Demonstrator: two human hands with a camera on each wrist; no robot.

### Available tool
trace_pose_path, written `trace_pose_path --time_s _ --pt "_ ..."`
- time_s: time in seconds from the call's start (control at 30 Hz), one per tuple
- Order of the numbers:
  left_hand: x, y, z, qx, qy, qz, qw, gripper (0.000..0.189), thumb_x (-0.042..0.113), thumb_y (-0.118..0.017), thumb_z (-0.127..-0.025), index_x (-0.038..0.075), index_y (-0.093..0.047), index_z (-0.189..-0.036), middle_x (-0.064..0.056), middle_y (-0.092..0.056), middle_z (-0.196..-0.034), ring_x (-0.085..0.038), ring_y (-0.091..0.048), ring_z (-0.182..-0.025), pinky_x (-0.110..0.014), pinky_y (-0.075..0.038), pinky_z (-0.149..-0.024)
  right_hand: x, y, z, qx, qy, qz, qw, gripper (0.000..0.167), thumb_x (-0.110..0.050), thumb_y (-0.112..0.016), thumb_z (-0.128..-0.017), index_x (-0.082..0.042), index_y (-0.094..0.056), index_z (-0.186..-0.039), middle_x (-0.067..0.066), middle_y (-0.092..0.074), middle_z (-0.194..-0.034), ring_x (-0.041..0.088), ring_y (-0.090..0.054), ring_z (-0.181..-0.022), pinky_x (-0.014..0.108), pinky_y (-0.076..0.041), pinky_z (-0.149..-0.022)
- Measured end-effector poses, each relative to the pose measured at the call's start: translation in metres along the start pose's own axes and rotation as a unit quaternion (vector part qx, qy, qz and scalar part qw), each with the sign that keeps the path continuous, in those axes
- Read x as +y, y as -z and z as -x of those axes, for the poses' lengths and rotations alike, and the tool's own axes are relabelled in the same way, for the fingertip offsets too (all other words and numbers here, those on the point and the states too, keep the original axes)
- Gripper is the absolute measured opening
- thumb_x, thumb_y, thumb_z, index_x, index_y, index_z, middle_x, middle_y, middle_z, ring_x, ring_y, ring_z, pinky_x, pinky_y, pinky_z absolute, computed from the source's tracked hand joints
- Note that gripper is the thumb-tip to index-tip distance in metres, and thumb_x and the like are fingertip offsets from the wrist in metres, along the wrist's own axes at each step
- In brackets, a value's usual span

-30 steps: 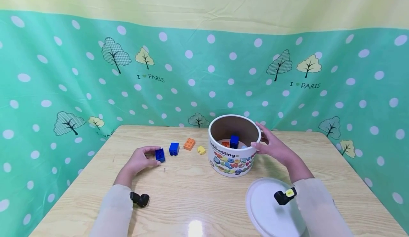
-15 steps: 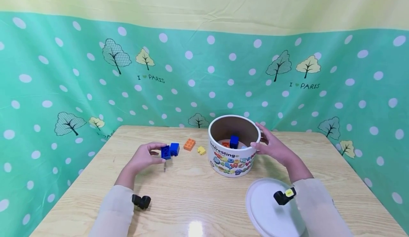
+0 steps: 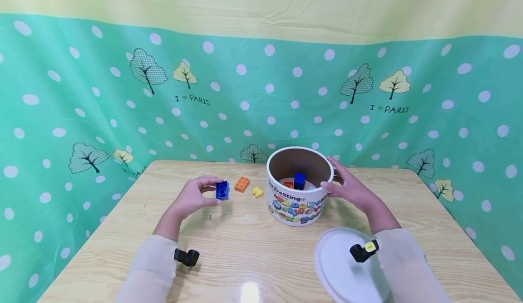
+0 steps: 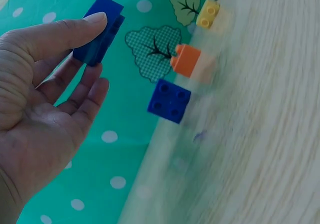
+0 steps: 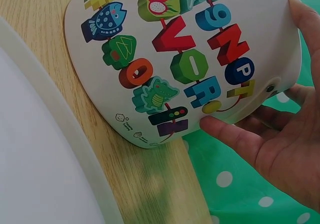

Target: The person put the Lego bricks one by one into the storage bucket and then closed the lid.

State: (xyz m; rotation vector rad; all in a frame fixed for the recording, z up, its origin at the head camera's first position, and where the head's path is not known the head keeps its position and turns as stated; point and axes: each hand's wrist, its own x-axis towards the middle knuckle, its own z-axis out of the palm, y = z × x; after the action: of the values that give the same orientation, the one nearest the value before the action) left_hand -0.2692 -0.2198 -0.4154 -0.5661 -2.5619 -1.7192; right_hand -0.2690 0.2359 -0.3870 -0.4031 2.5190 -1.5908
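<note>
Head view first: the left hand (image 3: 195,197) is out on the left, thumb and fingertips pinching a blue plastic toy brick (image 3: 222,190), the hollow underside facing us! Just to the right sit a rectangular orange plastic brick (image 3: 242,184) and a small yellow plastic brick (image 3: 257,192). Further right, the right hand (image 3: 350,188) grips the right side of a white, round, open-topped tub (image 3: 300,208) with colourful print, a blue block (image 3: 299,181) visible inside. On the near right, partly under the sleeve, lies a round white lid (image 3: 345,264).

Over to the left wrist: a narrow, tidy pinch, lower fingers loose. Beyond the held brick stands a square four-studded blue brick (image 4: 169,101), clearly apart from it.

Right wrist now: fingers spread against the printed wall, some tucked out of sight behind it.

So this looks like the carrying step, one hand handling, the other steadying. The next move seems to call for a firm pinch, clearance over the neighbouring bricks and a still tub.
</note>
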Motion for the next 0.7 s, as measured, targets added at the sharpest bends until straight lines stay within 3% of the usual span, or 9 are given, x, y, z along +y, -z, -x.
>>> trace_pose_path --time_s 0.4,0.53,0.7 --pt "0.025 -0.020 -0.013 -0.021 0.029 0.026 0.9990 0.062 -0.002 -0.083 -0.072 0.005 -0.062 -0.130 -0.015 -0.051 -0.138 -0.039 -0.055 -0.118 -0.045 -0.052 -0.092 -0.001 -0.002 -0.001 0.000 0.008 -0.007 0.9999 0.095 -0.039 -0.072 -0.089 -0.029 -0.008 -0.158 0.022 -0.023 -0.155 0.045 -0.028 -0.137 0.049 -0.053 -0.089" --pt "0.033 -0.025 -0.018 -0.032 0.002 0.008 0.9995 0.061 0.001 -0.084 -0.071 0.006 -0.063 -0.128 -0.014 -0.055 -0.134 -0.034 -0.059 -0.113 -0.040 -0.054 -0.088 -0.001 -0.002 -0.001 -0.001 0.009 -0.008 0.9999 0.094 -0.038 -0.071 -0.089 -0.028 -0.007 -0.158 0.023 -0.023 -0.155 0.045 -0.027 -0.138 0.049 -0.053 -0.090" --pt "0.047 -0.031 -0.026 -0.047 -0.036 0.002 0.9982 0.059 0.002 -0.084 -0.072 0.003 -0.063 -0.127 -0.014 -0.057 -0.131 -0.031 -0.059 -0.113 -0.037 -0.051 -0.094 -0.001 -0.003 0.000 0.004 0.002 -0.008 1.0000 0.095 -0.040 -0.072 -0.088 -0.030 -0.008 -0.157 0.021 -0.024 -0.154 0.044 -0.029 -0.137 0.049 -0.053 -0.090"
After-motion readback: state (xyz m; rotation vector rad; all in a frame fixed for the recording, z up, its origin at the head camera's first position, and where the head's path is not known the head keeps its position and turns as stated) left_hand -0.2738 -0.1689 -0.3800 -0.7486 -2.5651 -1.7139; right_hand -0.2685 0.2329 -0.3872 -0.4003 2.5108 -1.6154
